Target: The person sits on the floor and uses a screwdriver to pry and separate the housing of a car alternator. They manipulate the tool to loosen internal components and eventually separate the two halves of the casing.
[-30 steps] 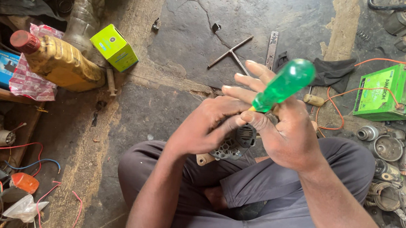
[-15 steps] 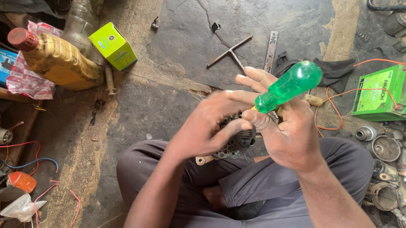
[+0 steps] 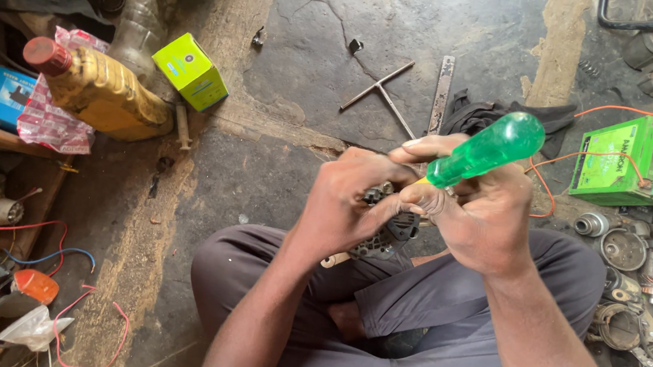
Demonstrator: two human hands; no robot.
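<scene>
Head view: green battery beside screwdriver.

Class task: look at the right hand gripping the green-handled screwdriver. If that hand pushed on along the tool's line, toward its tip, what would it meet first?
Probably the dark metal part on the lap, which the left hand steadies. The right hand angles the screwdriver down-left into it, though the tip is hidden behind the fingers.

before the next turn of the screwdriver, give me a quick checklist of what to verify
1. Right hand gripping the green screwdriver handle: ok.
2. Left hand steadying the dark metal part over the lap: ok.
3. Screwdriver tip seated in the part: cannot tell, fingers hide it.
4. Left fingers out of the tip's path: not ok, they wrap close beside the shaft.
5. T-shaped wrench lying apart on the floor: ok.
</scene>
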